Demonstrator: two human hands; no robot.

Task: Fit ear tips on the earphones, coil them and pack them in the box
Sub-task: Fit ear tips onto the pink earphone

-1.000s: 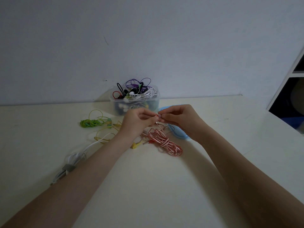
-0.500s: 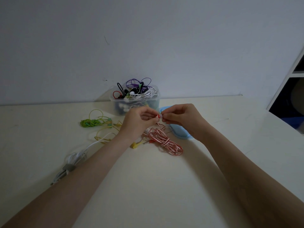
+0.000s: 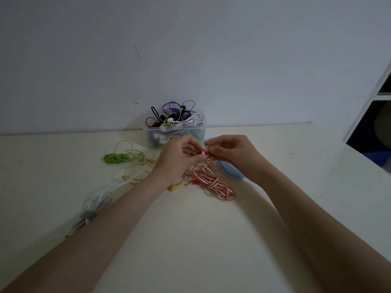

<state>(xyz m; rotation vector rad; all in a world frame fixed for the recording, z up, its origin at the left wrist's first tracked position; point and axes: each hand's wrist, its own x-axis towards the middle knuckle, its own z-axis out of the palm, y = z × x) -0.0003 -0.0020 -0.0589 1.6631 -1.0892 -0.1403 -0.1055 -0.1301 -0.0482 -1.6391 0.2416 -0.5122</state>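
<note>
left of the clear plastic box [image 3: 148, 132] lie a green coiled cable [image 3: 115, 158], loose yellow cable [image 3: 135, 172] and a white cable [image 3: 99, 203]. the left hand [image 3: 177, 159], fingers curled, pinches a small red-and-white earbud [image 3: 203, 151] in front of the box; the right hand [image 3: 230, 154] pinches its tip. the striped red cable [image 3: 213, 182] lies coiled below them. the box holds tangled purple, black and white earphones. a blue lid [image 3: 232, 173] lies to its right.

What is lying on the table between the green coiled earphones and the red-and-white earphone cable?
In the head view, loose yellow earphones lie between the green coil and the red-and-white cable; the left hand hovers over part of that stretch.
</note>
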